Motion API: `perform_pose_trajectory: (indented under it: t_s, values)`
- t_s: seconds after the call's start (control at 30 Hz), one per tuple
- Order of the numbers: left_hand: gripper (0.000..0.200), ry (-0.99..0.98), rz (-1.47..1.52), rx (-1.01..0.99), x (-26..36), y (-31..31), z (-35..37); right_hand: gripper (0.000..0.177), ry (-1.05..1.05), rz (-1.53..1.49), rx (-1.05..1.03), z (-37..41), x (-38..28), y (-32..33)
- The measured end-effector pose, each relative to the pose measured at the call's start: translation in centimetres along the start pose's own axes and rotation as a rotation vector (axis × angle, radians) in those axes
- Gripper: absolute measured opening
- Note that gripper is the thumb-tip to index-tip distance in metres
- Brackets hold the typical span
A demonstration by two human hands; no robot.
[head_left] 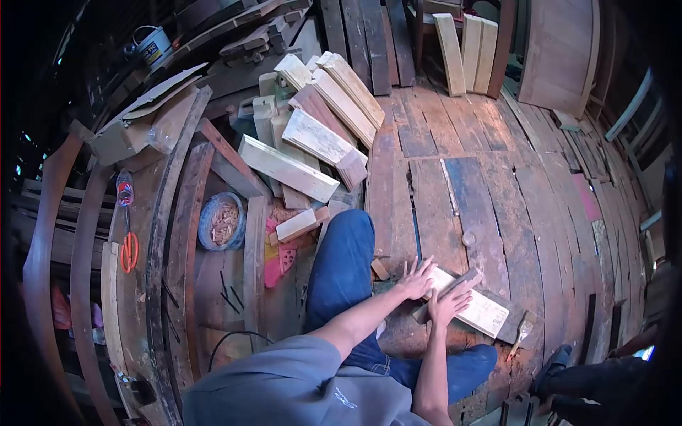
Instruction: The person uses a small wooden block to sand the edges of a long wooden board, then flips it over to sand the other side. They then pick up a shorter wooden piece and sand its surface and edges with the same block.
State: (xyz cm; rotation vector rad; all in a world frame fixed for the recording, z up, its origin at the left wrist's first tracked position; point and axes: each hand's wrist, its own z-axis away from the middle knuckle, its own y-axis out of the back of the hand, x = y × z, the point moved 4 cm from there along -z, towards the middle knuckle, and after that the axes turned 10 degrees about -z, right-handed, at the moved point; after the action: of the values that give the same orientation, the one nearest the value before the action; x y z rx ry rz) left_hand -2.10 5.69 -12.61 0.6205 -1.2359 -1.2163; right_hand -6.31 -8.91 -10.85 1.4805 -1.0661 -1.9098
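I sit on a plank floor with my legs in blue jeans. My left hand (418, 278) lies flat, fingers spread, on the near end of a pale wooden block (477, 307) on the floor. My right hand (450, 301) presses on a darker strip of wood (455, 285) that lies across that block. Neither hand grips anything; both rest on the wood. A small brush or chisel (523, 332) lies just right of the block.
A heap of cut wood blocks (312, 135) is piled to the upper left. A blue bowl of small wooden pieces (222, 221) and orange-handled scissors (128, 250) lie on the left. Planks lean at the back (462, 50). Another person's shoe (554, 369) shows at lower right.
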Motion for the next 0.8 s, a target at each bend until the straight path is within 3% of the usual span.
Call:
perform_pose_trajectory:
  t_s: [0.23,0.27,0.33,0.37,0.4,0.43,0.47,0.5,0.53,0.57,0.67,0.8]
  values:
    - [0.065,-0.017,-0.064,-0.052,-0.2,0.0,-1.4,0.097,0.042,-0.036,0.018,-0.1,0.5,-0.4]
    - [0.069,-0.042,-0.094,0.014,0.0,0.6,-1.4,0.096,0.014,-0.029,-0.005,0.0,0.3,-0.2]
    - [0.079,-0.002,-0.116,-0.072,-0.8,1.1,-2.0,0.097,0.005,0.016,-0.031,0.2,-0.1,0.1]
    - [0.084,-0.007,-0.125,-0.139,-0.6,1.6,-2.0,0.096,0.149,0.04,0.055,-0.1,0.6,-0.7]
    - [0.098,-0.016,-0.108,-0.082,-1.5,0.8,-2.7,0.093,0.072,-0.135,-0.048,-0.3,-2.1,2.4]
    - [0.108,-0.013,-0.236,-0.149,-0.8,2.1,-2.5,0.092,0.083,-0.099,-0.065,-0.7,-0.5,0.7]
    - [0.111,-0.076,-0.17,0.02,-1.3,1.9,-2.1,0.092,0.094,-0.064,-0.081,-1.1,1.3,-1.1]
    - [0.118,-0.107,-0.249,-0.111,-0.7,3.4,-2.0,0.094,0.046,-0.053,-0.005,-0.4,0.6,-0.6]
    - [0.118,-0.119,-0.302,-0.098,-2.0,0.8,-3.1,0.094,0.048,0.003,-0.084,-0.4,0.4,0.1]
    - [0.117,-0.009,-0.233,-0.113,-1.1,2.8,-2.0,0.095,0.088,-0.03,-0.086,-0.3,1.1,-0.2]
    - [0.114,-0.065,-0.205,-0.074,0.6,3.9,-1.7,0.089,0.193,0.023,-0.043,0.4,2.3,0.5]
    - [0.11,-0.3,-0.352,-0.111,2.6,5.0,-2.1,0.081,0.147,-0.008,-0.041,2.3,2.2,3.3]
